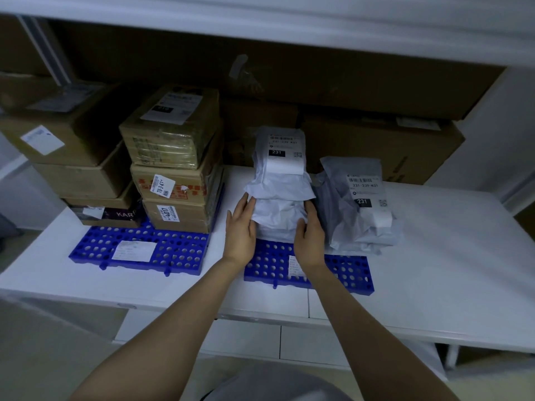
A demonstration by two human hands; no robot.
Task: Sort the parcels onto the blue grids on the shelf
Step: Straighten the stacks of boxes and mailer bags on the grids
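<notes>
At the centre of the frame, your left hand (240, 231) and right hand (309, 237) bracket a stack of white plastic mailer parcels (278, 195), 1 palm on each side. Both hands are spread flat, fingers straight against the wrapping, with the right thumb lying on the front face; neither pinches anything. The stack sits at the back of the right-hand blue perforated plastic grid (344, 270), and its top parcel shows a 231 label. Just beside it, to the right, a crumpled grey plastic mailer parcel (356, 215) with the same 231 label sits at the back of that grid and seems to touch the stack.

You look to be squaring and steadying the pile, so the placing step here seems close to done. The next move calls for easing both palms away together, slowly, since the soft bags are piled high and could slump sideways.

At centre left, the left-hand blue perforated plastic grid (179, 253) carries a pile of 3 taped brown cardboard boxes (173, 163), with more boxes beside it toward the left edge. Both grids lie on a white shelf board (448, 256). Large brown cartons (376, 91) fill the rear, under a second white shelf across the top.
</notes>
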